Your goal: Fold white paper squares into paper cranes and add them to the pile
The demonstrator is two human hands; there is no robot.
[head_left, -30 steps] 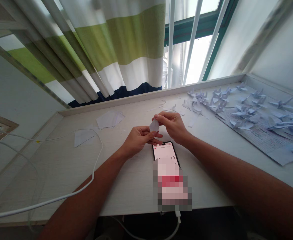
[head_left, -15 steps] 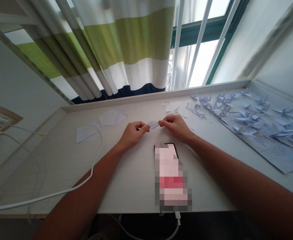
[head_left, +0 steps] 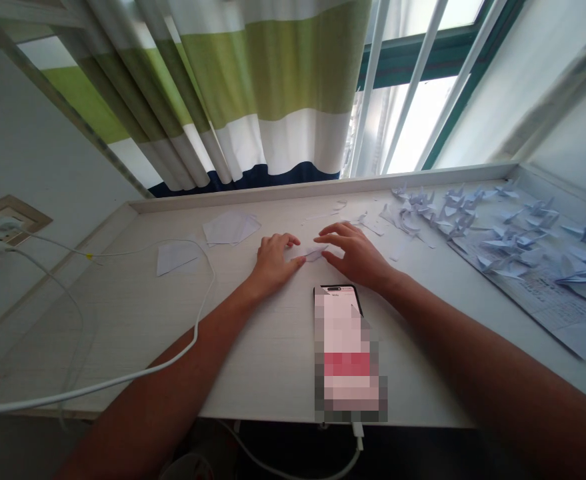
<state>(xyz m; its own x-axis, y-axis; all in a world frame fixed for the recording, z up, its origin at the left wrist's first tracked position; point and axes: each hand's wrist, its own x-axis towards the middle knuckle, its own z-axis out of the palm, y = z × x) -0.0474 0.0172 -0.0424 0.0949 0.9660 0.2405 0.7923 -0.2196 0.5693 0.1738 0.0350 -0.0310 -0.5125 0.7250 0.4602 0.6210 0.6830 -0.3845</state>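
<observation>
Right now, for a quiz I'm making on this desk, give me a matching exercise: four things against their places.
Things: 1 folded paper; 2 phone; 3 paper cranes; 4 white cable.
Places: A right side of the desk; B between left hand and right hand; C looping over the left side; D front edge, screen up.
Pairs: 1-B; 2-D; 3-A; 4-C.
</observation>
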